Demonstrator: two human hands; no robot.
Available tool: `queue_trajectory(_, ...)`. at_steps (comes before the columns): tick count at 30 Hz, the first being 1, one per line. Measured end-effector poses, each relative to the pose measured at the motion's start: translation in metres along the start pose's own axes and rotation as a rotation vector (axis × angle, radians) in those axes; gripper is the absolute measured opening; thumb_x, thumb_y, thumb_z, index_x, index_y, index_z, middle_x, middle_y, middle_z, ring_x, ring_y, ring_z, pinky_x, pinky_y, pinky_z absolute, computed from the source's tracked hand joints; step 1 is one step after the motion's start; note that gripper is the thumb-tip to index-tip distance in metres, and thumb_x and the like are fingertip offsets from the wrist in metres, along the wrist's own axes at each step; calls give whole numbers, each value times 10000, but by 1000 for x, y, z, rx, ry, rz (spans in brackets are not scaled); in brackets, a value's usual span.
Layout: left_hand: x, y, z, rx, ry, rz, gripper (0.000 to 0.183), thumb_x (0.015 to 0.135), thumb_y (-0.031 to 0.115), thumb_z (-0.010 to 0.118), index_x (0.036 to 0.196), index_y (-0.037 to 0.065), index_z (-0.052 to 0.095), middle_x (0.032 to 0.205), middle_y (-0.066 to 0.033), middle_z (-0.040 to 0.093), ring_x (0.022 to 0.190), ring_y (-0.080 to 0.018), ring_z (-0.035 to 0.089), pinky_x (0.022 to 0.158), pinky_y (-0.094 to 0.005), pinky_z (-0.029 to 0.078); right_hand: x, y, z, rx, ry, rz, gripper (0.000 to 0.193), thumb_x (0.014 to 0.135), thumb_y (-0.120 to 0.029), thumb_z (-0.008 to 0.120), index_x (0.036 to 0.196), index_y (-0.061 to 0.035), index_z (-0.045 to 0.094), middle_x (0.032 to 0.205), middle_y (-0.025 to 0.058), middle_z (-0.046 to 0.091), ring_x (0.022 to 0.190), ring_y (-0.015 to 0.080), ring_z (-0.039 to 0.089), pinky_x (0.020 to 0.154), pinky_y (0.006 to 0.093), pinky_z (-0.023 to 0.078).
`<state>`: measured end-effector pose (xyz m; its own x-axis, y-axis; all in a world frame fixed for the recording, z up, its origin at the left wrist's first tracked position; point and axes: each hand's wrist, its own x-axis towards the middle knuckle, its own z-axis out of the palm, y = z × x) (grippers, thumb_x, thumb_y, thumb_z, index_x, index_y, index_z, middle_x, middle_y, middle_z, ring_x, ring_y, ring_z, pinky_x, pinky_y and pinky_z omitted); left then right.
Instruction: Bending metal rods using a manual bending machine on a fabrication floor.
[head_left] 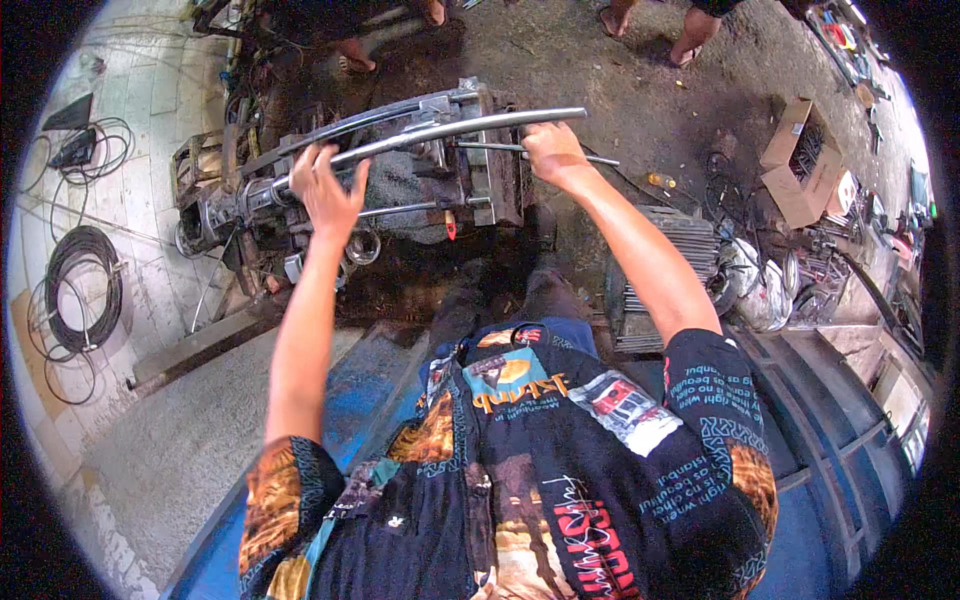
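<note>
A long silver metal pipe [480, 122] lies slantwise across a greasy lathe-like machine [492, 185]. Over its left part is my left hand [325, 192], fingers laid on the metal and thumb spread away. Close to that hand is a round metal collar [262, 194]. My right hand [553, 150] is closed into a fist just under the pipe's right end. A thinner rod [490, 147] runs to that fist and shows again beyond it; what the fingers hold is hidden. Below the pipe, a second rod [400, 209] spans the machine, with a red-tipped piece [450, 226] hanging near it.
Coiled black hose [85, 290] lies on pale boards at left. To the right are a ribbed motor housing [660, 260], plastic bags [750, 285] and an open cardboard box [800, 165] of metal parts. Other people's feet [688, 45] stand on the dirty floor [600, 85] ahead.
</note>
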<state>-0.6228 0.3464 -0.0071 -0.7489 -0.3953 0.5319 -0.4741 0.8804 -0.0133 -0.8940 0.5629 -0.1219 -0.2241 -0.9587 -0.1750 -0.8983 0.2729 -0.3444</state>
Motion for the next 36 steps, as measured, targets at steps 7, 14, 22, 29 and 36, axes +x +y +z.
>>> queue_trajectory(7, -92, 25, 69, -913, -411, -963, 474, 1007, 373, 443, 1215, -22, 602, 1212, -132, 625, 1081, -237, 567, 924, -340, 425, -5, 1, 14, 36, 12, 48, 159, 782, -84, 593, 890, -44, 702, 1040, 109, 655, 1051, 299, 611, 958, 491, 452)
queue_trajectory(14, -69, 24, 130, -587, -649, -1207, 597, 992, 463, 351, 1169, -53, 594, 1057, -112, 645, 940, -230, 569, 901, -384, 407, -7, -6, 19, 57, 22, 53, 133, 765, -72, 608, 855, -41, 701, 1004, 110, 646, 1000, 286, 617, 887, 462, 471)
queue_trajectory(22, -92, 9, 149, -667, -542, -1264, 550, 994, 432, 329, 946, -53, 584, 860, -76, 592, 821, -224, 507, 806, -385, 398, -2, -12, 21, 61, 47, 27, 129, 775, -87, 609, 854, -46, 703, 1005, 107, 642, 1023, 288, 612, 917, 473, 458)
queue_trajectory(29, -55, 31, 110, -656, -608, -1173, 505, 979, 405, 333, 871, -50, 524, 777, -102, 528, 768, -242, 473, 769, -403, 388, -2, -9, 18, 26, -12, 9, 129, 767, -74, 617, 861, -45, 702, 1040, 108, 646, 1061, 295, 605, 937, 482, 454)
queue_trajectory(36, -63, 16, 109, -689, -526, -1078, 511, 974, 389, 394, 1108, -60, 597, 980, -171, 660, 955, -278, 587, 911, -376, 408, 9, -19, 10, 31, 18, -33, 135, 758, -62, 606, 841, -37, 709, 1021, 126, 657, 1045, 300, 618, 929, 489, 465)
